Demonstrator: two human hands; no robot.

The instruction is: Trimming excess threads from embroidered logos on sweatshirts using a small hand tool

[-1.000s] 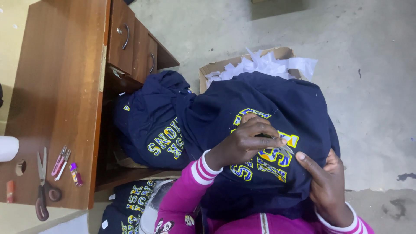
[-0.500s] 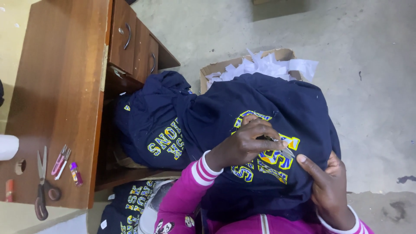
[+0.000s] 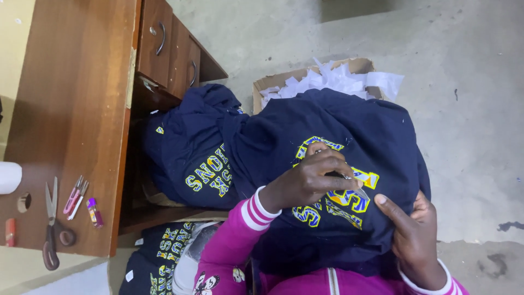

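We see the left hand (image 3: 311, 177) pinching what may be a small tool on the shirt (image 3: 349, 131), right of the desk (image 3: 71, 109); right hand (image 3: 412, 235) grips its edge.

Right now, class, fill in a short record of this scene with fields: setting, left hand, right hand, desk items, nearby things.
setting: a person in a pink jacket sits beside a wooden desk, a navy printed garment over the lap
left hand: left hand rests on the yellow and blue lettering, fingers pinching a small thin tool
right hand: right hand grips the garment's edge
desk items: scissors, pink clippers, small purple item
nearby things: cardboard box of white paper scraps; more navy garments
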